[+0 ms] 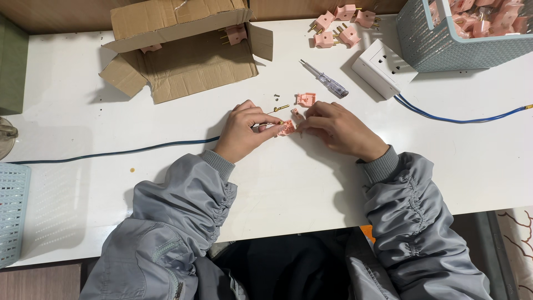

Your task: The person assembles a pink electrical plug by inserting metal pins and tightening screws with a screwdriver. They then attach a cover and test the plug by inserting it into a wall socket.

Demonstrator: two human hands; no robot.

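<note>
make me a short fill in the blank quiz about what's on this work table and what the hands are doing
1. Both hands, left hand and right hand, meet at a small plug part coloured ____.
2. The screwdriver lies between the cardboard box and the white ____.
3. The loose pink plugs lie just left of the blue-grey ____.

Missing words: pink; power strip; basket

A white table (288, 183) carries an open cardboard box (183, 53) far left, a screwdriver (325, 79) and white power strip (383, 69) far right, and loose pink plugs (341, 25).
</note>
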